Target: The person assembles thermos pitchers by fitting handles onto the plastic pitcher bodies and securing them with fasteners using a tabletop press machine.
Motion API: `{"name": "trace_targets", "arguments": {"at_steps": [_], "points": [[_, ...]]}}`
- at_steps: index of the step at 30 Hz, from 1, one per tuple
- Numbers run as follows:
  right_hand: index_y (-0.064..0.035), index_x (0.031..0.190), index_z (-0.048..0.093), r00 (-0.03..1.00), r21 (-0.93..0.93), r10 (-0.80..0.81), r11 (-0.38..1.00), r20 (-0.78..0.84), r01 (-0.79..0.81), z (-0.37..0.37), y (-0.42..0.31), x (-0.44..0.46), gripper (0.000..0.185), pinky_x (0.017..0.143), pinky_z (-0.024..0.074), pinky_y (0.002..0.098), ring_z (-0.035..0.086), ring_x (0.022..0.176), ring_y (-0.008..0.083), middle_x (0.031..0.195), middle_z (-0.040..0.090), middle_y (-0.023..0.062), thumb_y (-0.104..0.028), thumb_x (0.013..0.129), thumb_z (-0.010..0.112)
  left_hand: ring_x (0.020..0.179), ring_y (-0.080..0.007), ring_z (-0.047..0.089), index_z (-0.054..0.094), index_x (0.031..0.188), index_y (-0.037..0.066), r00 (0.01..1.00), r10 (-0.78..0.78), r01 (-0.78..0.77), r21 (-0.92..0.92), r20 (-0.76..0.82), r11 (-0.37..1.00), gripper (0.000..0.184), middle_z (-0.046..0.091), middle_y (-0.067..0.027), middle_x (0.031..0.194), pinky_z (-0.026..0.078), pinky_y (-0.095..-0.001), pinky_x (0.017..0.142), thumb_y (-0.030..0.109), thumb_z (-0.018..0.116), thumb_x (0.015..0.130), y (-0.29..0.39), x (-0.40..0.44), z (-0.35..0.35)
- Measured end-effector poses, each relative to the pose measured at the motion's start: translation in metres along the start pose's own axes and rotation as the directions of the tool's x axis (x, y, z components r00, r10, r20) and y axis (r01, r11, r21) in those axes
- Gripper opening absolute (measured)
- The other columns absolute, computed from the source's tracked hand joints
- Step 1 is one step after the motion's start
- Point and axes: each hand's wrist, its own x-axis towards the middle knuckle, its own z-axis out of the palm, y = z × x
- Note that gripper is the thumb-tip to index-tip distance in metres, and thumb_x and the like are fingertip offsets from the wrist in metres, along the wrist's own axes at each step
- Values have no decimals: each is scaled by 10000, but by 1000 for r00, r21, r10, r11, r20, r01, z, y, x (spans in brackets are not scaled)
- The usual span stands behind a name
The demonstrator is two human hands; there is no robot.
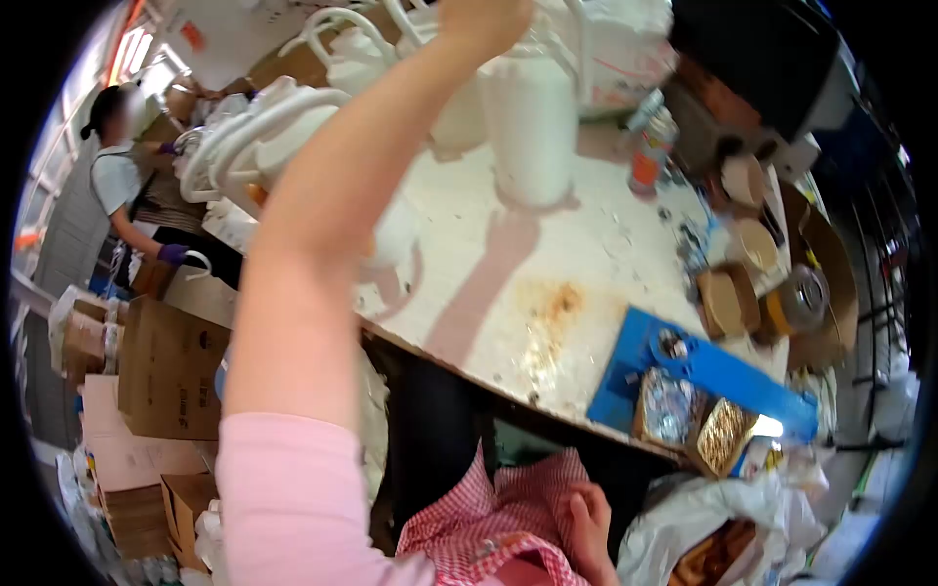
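My left arm stretches from the lower left to the top edge, where my left hand (484, 24) is above a tall white pitcher (532, 132) on the white worktable (459, 220). Its fingers are cut off or blurred, so its grip cannot be made out. White pitchers with curved handles (283, 137) crowd the table's back left, partly behind my forearm. Low at my lap, my right hand (588, 532) is beside the red checked apron (479, 508) with fingers curled; anything inside them is hidden.
A spray can (653, 151) stands at the back right. A blue fixture (723, 371) sits by the front right edge, near small boxes of metal parts (669, 408). Cardboard boxes (171, 371) are at left. A co-worker (117, 176) wearing purple gloves works beyond them. An open plastic bag (655, 537) is lower right.
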Motion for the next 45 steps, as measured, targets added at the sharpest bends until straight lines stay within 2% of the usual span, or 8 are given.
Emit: {"name": "trace_targets", "arguments": {"at_steps": [3,12,18,21,23,32,39,45], "points": [[-37,1164,651,994,-182,-107,978,-35,99,0,-2,7,324,777,492,334,598,854,189,998,661,83,-302,980,618,1307,-309,484,451,1423,86,690,-222,132,181,689,975,620,517,-175,1383,391,-539,1023,198,606,834,12,60,-19],[-8,1306,479,954,-101,-230,962,193,252,31,-28,35,318,782,491,265,597,892,145,1087,632,101,-132,1018,531,698,-255,683,606,828,95,797,326,-363,-29,509,931,130,663,-38,788,530,-375,576,181,693,782,53,-23,-201],[-68,1570,222,979,203,-155,971,130,126,64,-15,39,710,1194,213,444,311,1464,295,1616,270,163,-559,1059,182,709,-140,663,658,1011,71,902,33,91,-262,431,961,255,690,-62,842,515,-288,652,44,774,786,93,-6,-393],[15,1278,612,880,-589,-464,685,100,428,54,-22,-24,364,1001,438,332,591,1103,221,1148,655,120,-173,999,474,864,-163,665,660,1056,15,636,-194,585,-303,747,752,206,689,-89,884,514,-292,769,-4,637,852,100,-41,-432],[14,1089,648,997,244,-73,967,-8,73,16,17,-29,195,875,495,286,630,927,154,965,674,81,-134,967,615,956,-282,656,602,1146,-15,725,-269,406,-78,634,910,284,656,-159,1097,514,-329,851,-35,622,864,113,-111,-435],[-42,952,629,899,-164,-219,972,-380,168,-66,-23,-67,67,451,379,212,486,499,59,658,547,-31,-88,920,666,1341,-324,433,517,1372,3,591,-280,653,-245,756,717,568,459,-179,1443,309,-425,1131,410,547,976,183,-270,-433],[-16,926,694,431,-883,-894,296,-121,365,-118,-142,37,135,642,524,323,689,707,226,771,696,109,-139,903,644,1294,-329,484,573,1319,24,445,-151,819,-333,883,468,611,509,-164,1432,339,-429,1121,441,682,886,151,-269,-407],[-21,942,681,712,-953,-699,-163,-72,-256,-145,-159,111,214,722,542,457,690,860,364,885,709,191,-203,926,570,1248,-285,512,554,1311,25,246,-270,958,-192,931,213,638,557,-141,1332,372,-413,1098,416,716,834,167,-301,-391]]}}
